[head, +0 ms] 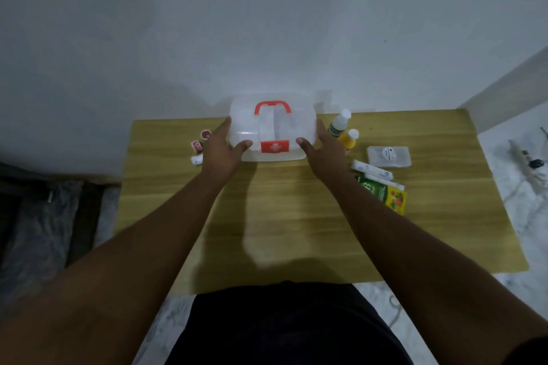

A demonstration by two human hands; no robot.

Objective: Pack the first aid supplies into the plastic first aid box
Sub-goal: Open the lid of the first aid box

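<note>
Bracing the translucent plastic first aid box from both sides, I read the step in hand as steadying or opening it, since the lid is on, the red latch on the near face looks closed, and the red carry handle lies on top. The box sits at the far middle of the wooden bench, close to the wall.

To do this well, I would keep one hand pinning the box down while the other thumb works the latch, then swing the lid away from me so it clears the supplies on either side.

My left hand is spread wide, fingers along the left wall, thumb on the near left corner. My right hand mirrors it on the right wall, thumb near the latch. Each grip is open and flat against the plastic, pressing rather than closed around it.

Nothing looks packed yet. Right of the box stand a white bottle and a yellow bottle; nearer lie a clear flat packet, white wrapped rolls and a green and yellow sachet. Small red and white items lie left.
</note>
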